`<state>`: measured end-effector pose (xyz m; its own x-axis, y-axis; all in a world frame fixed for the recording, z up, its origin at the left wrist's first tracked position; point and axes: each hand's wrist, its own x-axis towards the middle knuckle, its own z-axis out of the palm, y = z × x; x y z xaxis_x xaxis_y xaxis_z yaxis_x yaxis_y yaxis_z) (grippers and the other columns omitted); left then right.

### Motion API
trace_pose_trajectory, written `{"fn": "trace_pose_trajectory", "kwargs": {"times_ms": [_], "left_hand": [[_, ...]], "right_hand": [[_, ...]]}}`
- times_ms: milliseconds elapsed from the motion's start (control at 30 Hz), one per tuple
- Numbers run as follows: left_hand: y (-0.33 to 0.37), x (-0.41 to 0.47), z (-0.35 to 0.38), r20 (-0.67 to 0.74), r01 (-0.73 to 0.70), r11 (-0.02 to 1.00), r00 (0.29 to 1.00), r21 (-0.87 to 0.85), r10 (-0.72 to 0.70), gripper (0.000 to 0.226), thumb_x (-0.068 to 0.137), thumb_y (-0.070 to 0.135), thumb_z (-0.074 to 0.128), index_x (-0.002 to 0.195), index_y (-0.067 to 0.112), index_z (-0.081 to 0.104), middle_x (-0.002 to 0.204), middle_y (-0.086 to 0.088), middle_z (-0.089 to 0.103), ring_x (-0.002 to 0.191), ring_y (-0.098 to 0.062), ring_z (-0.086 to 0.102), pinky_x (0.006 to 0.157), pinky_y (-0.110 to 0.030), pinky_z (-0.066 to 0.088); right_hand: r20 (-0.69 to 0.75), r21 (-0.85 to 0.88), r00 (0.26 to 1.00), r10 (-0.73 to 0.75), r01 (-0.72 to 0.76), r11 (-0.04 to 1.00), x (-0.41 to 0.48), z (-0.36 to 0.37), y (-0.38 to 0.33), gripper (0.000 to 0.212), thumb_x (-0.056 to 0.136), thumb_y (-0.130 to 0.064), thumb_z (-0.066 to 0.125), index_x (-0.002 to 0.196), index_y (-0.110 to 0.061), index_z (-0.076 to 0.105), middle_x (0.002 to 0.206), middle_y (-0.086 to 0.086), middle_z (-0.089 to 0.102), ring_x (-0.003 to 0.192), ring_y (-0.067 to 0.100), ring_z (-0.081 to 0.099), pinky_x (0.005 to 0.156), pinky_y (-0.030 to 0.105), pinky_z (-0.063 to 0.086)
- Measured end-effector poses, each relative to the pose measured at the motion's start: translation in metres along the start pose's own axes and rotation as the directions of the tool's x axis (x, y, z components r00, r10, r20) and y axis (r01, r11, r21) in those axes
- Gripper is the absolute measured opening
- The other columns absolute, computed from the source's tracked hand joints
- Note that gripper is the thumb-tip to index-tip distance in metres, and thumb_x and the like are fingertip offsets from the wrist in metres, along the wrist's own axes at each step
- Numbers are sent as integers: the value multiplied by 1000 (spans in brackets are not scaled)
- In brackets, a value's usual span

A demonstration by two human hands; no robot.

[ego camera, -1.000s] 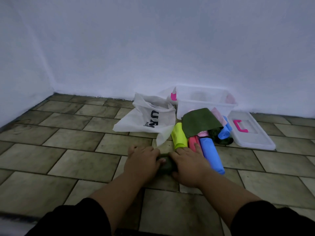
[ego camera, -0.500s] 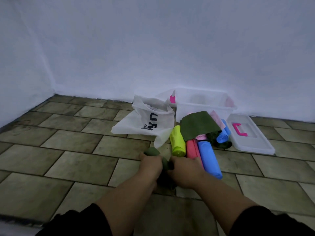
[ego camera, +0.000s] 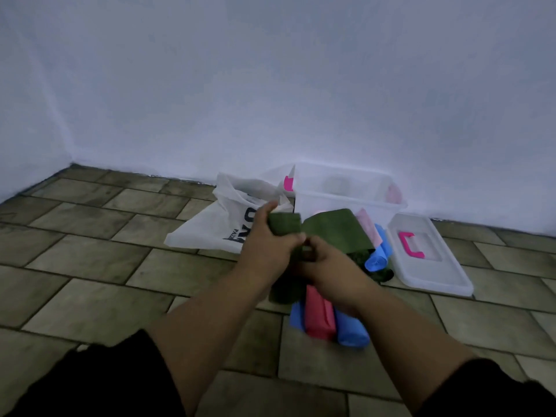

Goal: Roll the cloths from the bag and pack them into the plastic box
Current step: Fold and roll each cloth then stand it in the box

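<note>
Because the green cloth roll (ego camera: pixel 284 224) is soft, light and quick to unwind, I hold it just in front of the plastic box (ego camera: pixel 337 201), my left hand (ego camera: pixel 266 240) wrapped round its middle and my right hand (ego camera: pixel 331 267) pinching it just below

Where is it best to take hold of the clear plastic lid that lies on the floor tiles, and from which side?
Probably the pink handle, from above. The clear plastic lid lies flat with its top face up, the handle sits in its middle, and nothing covers it.
</note>
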<state>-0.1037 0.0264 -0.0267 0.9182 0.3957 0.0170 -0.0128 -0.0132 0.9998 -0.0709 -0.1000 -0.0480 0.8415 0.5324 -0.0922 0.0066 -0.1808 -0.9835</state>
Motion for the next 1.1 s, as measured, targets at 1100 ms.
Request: {"fn": "trace_pose_trajectory", "kwargs": {"times_ms": [1100], "left_hand": [[-21,202,64,68,27,486,982,873,-177,72,90,62,40,148,28,15,148,-6,40,134,-35,38,107,-63,20]], "right_hand": [[-8,-929,928,373,-145,340,266,-124,-25,32,87,-37,52,109,-19,68,117,6,60,104,26,54,97,43,42]]}}
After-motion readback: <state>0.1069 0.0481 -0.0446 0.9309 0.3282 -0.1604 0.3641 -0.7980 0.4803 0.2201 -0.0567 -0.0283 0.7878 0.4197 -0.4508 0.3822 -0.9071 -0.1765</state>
